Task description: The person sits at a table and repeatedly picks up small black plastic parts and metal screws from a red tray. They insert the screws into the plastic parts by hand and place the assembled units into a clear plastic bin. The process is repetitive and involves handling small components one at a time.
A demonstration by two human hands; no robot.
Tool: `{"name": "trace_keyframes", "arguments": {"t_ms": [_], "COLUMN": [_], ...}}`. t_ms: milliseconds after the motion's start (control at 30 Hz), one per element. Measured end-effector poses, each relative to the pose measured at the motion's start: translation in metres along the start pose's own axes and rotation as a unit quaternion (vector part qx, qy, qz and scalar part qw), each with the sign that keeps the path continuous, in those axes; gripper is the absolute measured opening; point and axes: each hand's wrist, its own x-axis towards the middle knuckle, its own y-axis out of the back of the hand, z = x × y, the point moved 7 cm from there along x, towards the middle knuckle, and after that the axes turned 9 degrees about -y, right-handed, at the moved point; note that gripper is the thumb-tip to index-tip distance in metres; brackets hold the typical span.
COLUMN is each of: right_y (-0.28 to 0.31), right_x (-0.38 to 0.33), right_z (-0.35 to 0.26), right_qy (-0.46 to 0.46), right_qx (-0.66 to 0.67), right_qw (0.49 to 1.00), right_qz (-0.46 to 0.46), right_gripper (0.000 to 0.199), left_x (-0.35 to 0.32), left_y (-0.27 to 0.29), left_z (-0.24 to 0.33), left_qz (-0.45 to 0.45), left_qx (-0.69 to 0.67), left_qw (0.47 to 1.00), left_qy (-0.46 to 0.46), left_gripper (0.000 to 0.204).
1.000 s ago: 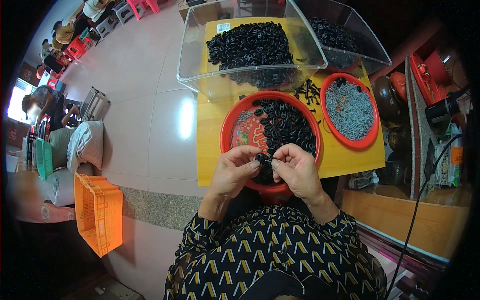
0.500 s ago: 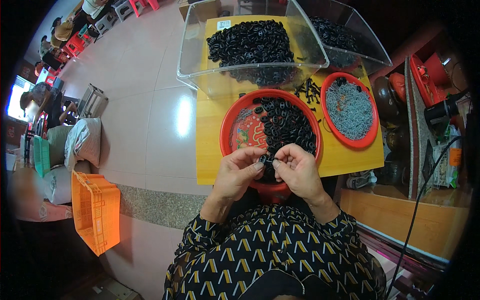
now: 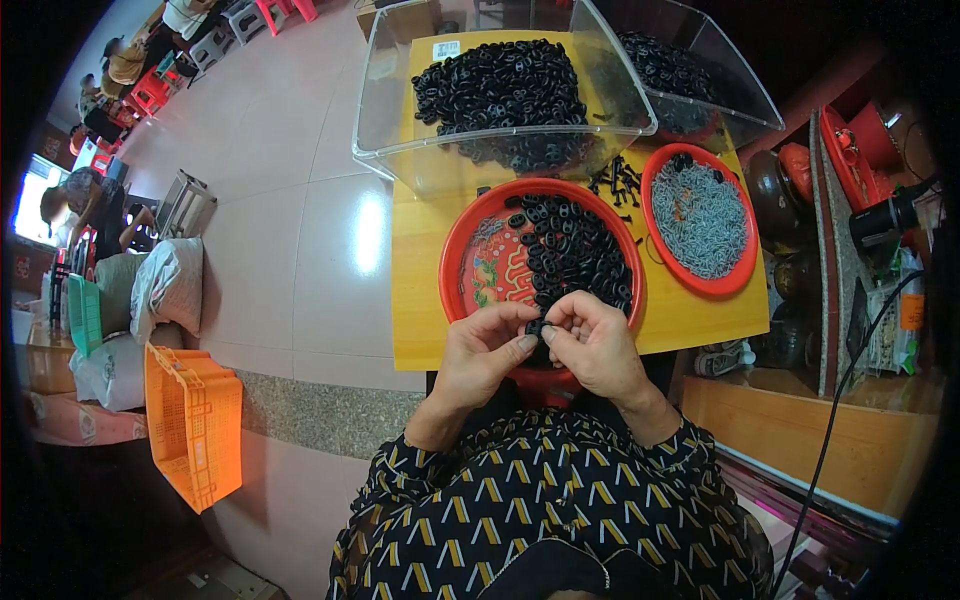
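Over the near rim of a round red tray (image 3: 452, 225), my two hands meet. My left hand (image 3: 482, 345) pinches a small black oval plastic piece (image 3: 532, 328) between thumb and fingertips. My right hand (image 3: 592, 340) is closed against that same piece, its thumb and fingers pressed together; anything tiny between them is hidden. Many black oval pieces with two holes (image 3: 575, 245) fill the tray's right side. A few grey screws (image 3: 488, 228) lie at its upper left. To the right, a smaller red tray (image 3: 655, 240) holds a heap of grey screws (image 3: 700, 225).
A clear plastic bin (image 3: 400, 160) of black pieces stands on the yellow table (image 3: 420, 300), with a second clear bin (image 3: 740, 90) beside it. Loose black pegs (image 3: 622, 185) lie between the trays. An orange crate (image 3: 195, 430) is on the floor at left. Other people work far left.
My fingertips have drawn closer together around the black piece, the right hand shifting slightly left. A short light-coloured bit seen between them earlier is now out of sight.
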Motion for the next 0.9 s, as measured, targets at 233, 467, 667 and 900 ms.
{"name": "trace_keyframes", "arguments": {"t_ms": [233,467,667,900], "right_y": [-0.004,-0.005,-0.005,-0.005], "right_x": [0.004,0.008,0.010,0.014], "right_z": [0.005,0.016,0.024,0.025], "right_qy": [-0.053,-0.070,-0.061,-0.049], "right_qx": [0.163,0.252,0.252,0.196], "right_qw": [0.981,0.952,0.951,0.966], "right_qz": [-0.085,-0.158,-0.171,-0.159], "right_gripper": [0.008,0.012,0.012,0.011], "left_x": [-0.001,-0.002,-0.003,-0.003], "left_y": [0.001,-0.001,-0.007,-0.005], "left_z": [0.000,0.003,0.004,0.003], "left_qz": [-0.006,-0.013,-0.023,-0.021], "left_qx": [0.007,0.052,0.071,0.165], "left_qw": [1.000,0.998,0.997,0.985], "left_qy": [-0.004,-0.016,-0.024,-0.047], "left_gripper": [0.027,0.026,0.026,0.025]}}
